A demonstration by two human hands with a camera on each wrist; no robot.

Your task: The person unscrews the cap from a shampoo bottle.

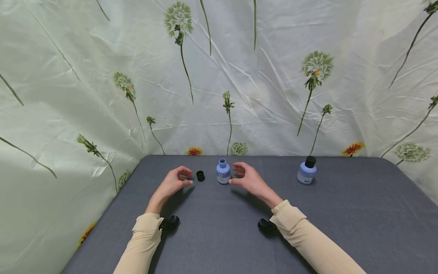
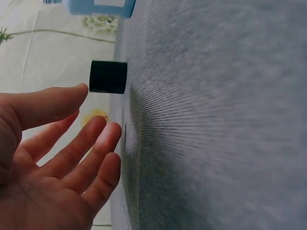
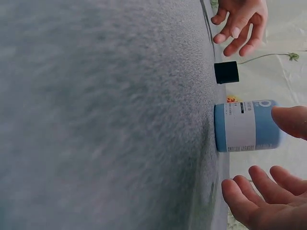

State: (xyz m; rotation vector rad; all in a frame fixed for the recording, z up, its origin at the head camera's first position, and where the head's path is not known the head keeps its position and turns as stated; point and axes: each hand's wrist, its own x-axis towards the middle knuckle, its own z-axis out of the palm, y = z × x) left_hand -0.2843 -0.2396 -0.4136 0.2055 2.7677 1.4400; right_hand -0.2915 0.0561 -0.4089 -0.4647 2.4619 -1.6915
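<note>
An uncapped blue bottle (image 1: 223,173) with a white label stands upright near the back of the table. Its black cap (image 1: 200,176) sits on the cloth to the left of it, hollow side up. My left hand (image 1: 176,180) is just left of the cap, fingers loosely bent and nothing in them; the left wrist view shows the thumb tip close to the cap (image 2: 108,76). At the bottle's right side is my right hand (image 1: 249,178), its thumb and fingers spread apart. In the right wrist view the thumb overlaps the upper part of the bottle (image 3: 247,127).
A second blue bottle (image 1: 307,172), with its black cap on, stands farther right. Dark grey cloth covers the table (image 1: 219,236). Behind it hangs a pale curtain (image 1: 267,91) printed with flowers. Each wrist wears a small black camera.
</note>
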